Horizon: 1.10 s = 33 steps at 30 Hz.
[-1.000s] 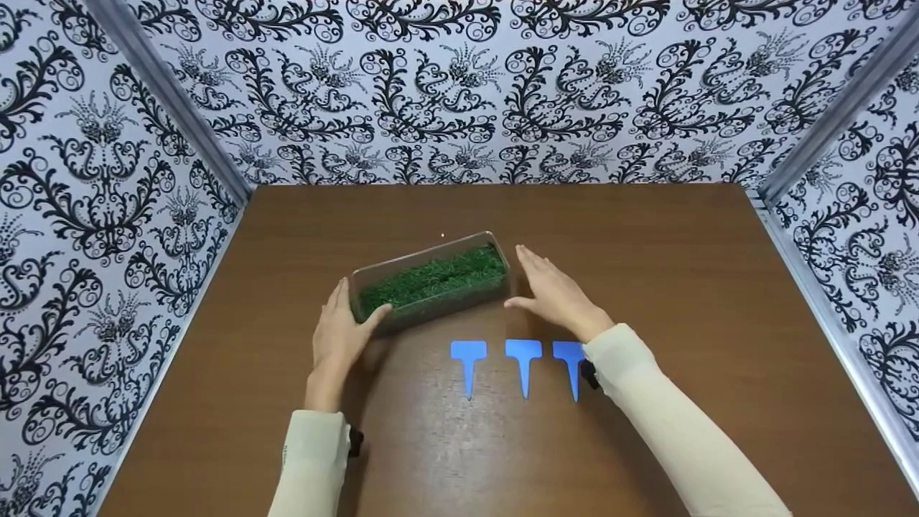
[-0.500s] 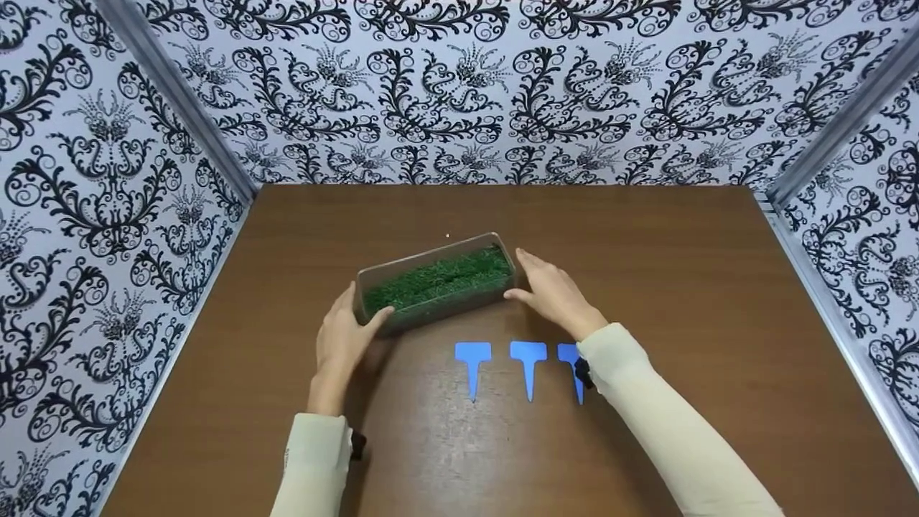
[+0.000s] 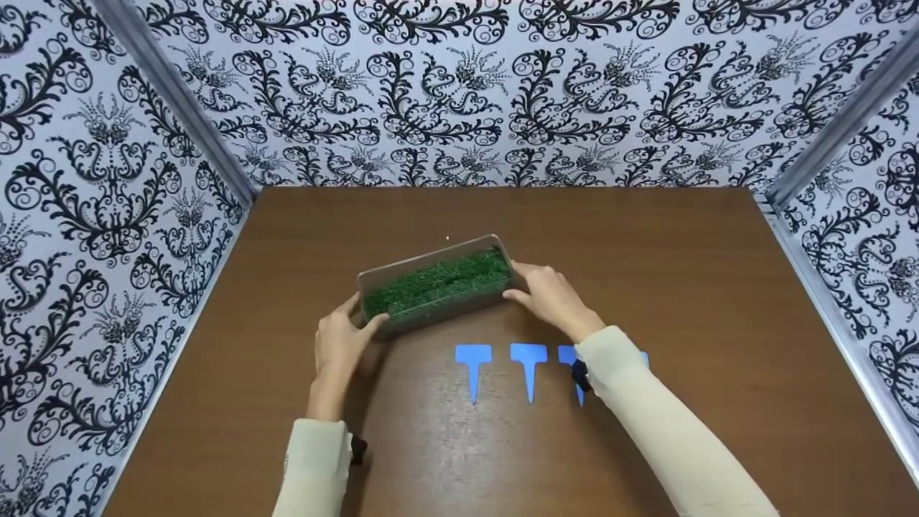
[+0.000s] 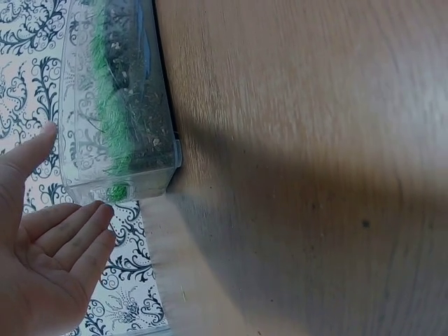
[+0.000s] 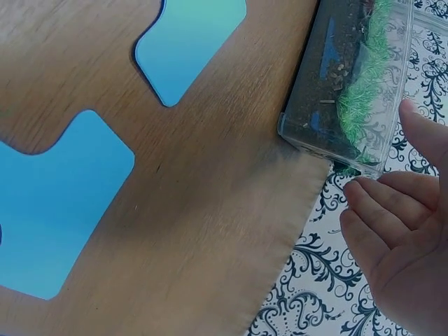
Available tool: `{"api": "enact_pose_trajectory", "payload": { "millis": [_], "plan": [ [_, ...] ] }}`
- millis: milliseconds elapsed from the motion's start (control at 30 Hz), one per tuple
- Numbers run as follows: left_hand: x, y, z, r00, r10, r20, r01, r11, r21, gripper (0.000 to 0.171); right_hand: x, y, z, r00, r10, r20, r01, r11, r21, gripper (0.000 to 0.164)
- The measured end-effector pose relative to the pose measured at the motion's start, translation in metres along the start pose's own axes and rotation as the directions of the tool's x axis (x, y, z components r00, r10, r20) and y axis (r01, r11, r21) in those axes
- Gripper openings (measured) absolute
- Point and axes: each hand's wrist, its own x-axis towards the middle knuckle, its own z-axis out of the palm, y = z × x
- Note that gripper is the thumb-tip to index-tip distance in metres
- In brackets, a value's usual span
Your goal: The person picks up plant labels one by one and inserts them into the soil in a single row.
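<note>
A clear rectangular box (image 3: 449, 309) stands slanted on the table, its right end farther back. Green artificial grass (image 3: 441, 278) fills it, above dark soil-like material (image 4: 150, 119) seen through the wall. My left hand (image 3: 341, 341) is at the box's left end, fingertips by the end wall and thumb near the front rim. At the right end, my right hand (image 3: 553, 296) has its fingers by the end wall and its thumb near the front corner. The fingers of both hands look fairly straight in the wrist views; firm contact is hard to tell.
Blue T-shaped plant labels (image 3: 528, 353) lie in a row in front of the box on the brown wooden table (image 3: 431, 459). My right sleeve (image 3: 646, 388) partly covers the ones at the right. Patterned walls (image 3: 459, 93) enclose the table's back and sides.
My right hand has come in closer to the box's right end. The left fingers have lowered slightly along the left end. Another blue label now shows beside the right sleeve.
</note>
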Motion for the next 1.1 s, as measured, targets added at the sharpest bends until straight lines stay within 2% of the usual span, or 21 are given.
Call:
{"api": "enact_pose_trajectory", "payload": {
  "millis": [167,533,733,967,1100],
  "plan": [
    [-0.001,0.003,0.001,1.0,0.012,-0.013,-0.012,1.0,0.003,0.07,-0.003,0.001,-0.001,1.0,0.006,-0.002,-0.006,1.0,0.021,0.064],
    [-0.003,0.015,0.011,0.999,0.048,0.006,-0.048,0.998,0.051,0.067,-0.014,0.011,-0.01,0.999,0.038,0.021,-0.039,0.999,0.013,0.065],
    [-0.002,0.026,0.016,0.997,0.07,0.046,-0.072,0.996,0.055,0.067,-0.026,0.019,-0.018,0.998,0.064,0.019,-0.064,0.998,0.008,0.063],
    [-0.002,0.036,0.02,0.995,0.059,0.084,-0.064,0.996,0.064,0.067,-0.034,0.028,-0.026,0.995,0.079,0.058,-0.079,0.997,0.008,0.065],
    [-0.003,0.041,0.025,0.993,0.072,0.098,-0.079,0.995,0.061,0.066,-0.039,0.033,-0.031,0.994,0.092,0.054,-0.092,0.996,-0.003,0.067]
  ]
}}
